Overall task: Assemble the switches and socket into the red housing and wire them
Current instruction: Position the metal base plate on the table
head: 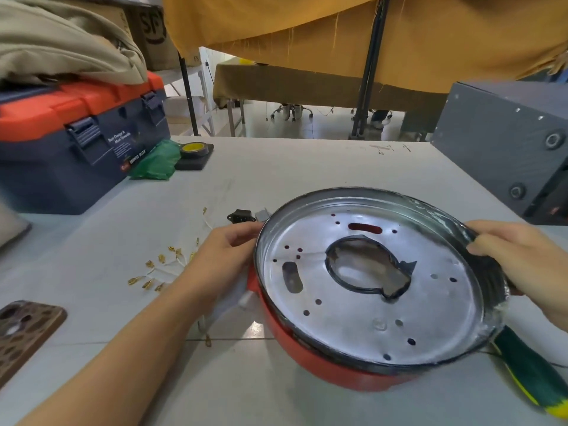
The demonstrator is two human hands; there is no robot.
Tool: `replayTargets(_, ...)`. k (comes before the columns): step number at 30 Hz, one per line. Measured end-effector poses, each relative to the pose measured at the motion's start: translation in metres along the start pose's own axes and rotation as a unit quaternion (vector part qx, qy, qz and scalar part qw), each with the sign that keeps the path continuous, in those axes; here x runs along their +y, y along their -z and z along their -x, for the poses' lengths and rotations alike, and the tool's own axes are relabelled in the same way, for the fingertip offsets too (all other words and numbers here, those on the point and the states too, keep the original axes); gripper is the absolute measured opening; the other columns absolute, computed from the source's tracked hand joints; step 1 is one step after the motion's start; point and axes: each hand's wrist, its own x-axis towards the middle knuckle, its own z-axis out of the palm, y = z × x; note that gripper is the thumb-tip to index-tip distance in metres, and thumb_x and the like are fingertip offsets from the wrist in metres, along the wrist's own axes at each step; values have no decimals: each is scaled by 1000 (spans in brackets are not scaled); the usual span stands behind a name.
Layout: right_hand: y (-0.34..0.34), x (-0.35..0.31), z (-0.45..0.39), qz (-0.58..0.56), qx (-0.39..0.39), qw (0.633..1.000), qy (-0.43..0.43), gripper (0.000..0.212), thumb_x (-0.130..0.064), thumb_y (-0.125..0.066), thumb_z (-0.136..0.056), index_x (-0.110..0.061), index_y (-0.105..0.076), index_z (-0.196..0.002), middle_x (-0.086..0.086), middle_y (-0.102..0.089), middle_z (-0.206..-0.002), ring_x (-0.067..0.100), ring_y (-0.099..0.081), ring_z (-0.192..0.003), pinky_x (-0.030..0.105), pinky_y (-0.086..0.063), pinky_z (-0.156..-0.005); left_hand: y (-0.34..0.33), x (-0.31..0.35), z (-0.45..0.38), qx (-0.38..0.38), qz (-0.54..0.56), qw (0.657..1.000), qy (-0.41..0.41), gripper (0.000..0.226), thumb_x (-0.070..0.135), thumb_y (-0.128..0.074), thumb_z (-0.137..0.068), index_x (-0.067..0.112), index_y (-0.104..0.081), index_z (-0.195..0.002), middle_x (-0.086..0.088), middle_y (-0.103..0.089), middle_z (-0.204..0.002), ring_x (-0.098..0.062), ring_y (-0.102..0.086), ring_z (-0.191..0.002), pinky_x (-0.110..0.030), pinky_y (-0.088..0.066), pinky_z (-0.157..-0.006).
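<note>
Across the white desk (pixel 307 167), the red housing (pixel 325 368) with its perforated metal pan sits tilted near the front edge, no switches or socket fitted. Left hand (pixel 221 250) grips its left rim, right hand (pixel 519 256) its right rim. Just left of the housing lie the black socket (pixel 241 216) and brass-tipped wires (pixel 159 269), unconnected: assembly has barely begun.
</note>
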Motion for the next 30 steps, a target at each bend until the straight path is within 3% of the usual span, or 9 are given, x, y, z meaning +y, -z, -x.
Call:
replayTargets(4,-2,4,1,-2,-2,1000,6,29,-4,-43,-84,-16,-70,-82,10,-51,-58,15,-42,-45,17,-31,-33,-3,3,3,-3,6,1000,-3,22,0,-47,-94,-1,-66,-104,-1,-67,-56,-7,-58,-41,-15,-44,-40)
replayTargets(9,6,-3,9,29,-58,998,22,41,-4,-43,-86,-36,-69,-84,23,-55,-48,17,-38,-29,14,-29,-32,-5,2,2,13,-15,1000,-7,22,2,-49,-93,6,-69,-101,-4,-70,-68,-10,-62,-53,-13,-46,-45)
replayTargets(11,10,-6,12,54,-51,997,26,21,-25,-50,-89,-32,-68,-79,17,-51,-39,18,-39,-27,12,-29,-32,-4,1,1,18,-22,1000,-3,23,2,-49,-93,10,-69,-99,0,-73,-71,-6,-66,-58,-12,-49,-48)
replayTargets(14,10,-9,14,108,3,993,37,55,-69,-50,-74,-16,-65,-69,4,-47,-37,11,-41,-31,13,-33,-35,-3,-2,0,24,-46,999,2,26,6,-52,-92,21,-73,-95,-11,-74,-81,-17,-65,-65,-19,-51,-52)
replayTargets(16,9,-6,9,93,41,994,34,53,-74,-51,-66,-27,-71,-80,-5,-59,-47,7,-50,-38,15,-40,-40,-2,-3,0,27,-53,998,0,28,8,-54,-92,26,-74,-88,-15,-72,-85,-19,-65,-66,-21,-52,-52)
replayTargets(18,4,-4,5,76,36,996,33,36,-69,-58,-68,-42,-70,-89,-11,-70,-62,5,-62,-51,17,-47,-47,-3,-2,-1,27,-50,998,0,28,8,-54,-92,25,-75,-85,-18,-71,-85,-22,-63,-66,-21,-51,-51)
replayTargets(20,-2,-3,3,45,21,998,26,12,-50,-66,-77,-49,-69,-88,-8,-73,-67,10,-68,-55,23,-53,-49,-2,-2,-1,23,-54,998,2,25,8,-54,-92,20,-75,-86,-24,-68,-86,-26,-61,-67,-22,-50,-49)
replayTargets(24,-2,-1,5,28,-11,999,24,33,-20,-60,-89,-51,-69,-90,1,-75,-69,19,-70,-55,23,-54,-44,-3,-2,-2,21,-53,998,9,20,4,-52,-92,9,-72,-92,-29,-66,-88,-26,-58,-64,-22,-47,-46)
replayTargets(30,3,8,3,34,9,998,54,43,-11,-54,-91,-52,-67,-92,5,-71,-59,15,-59,-36,9,-35,-33,-3,-2,-2,12,-34,999,10,19,0,-51,-91,-1,-67,-100,-34,-63,-92,-33,-53,-72,-19,-44,-44)
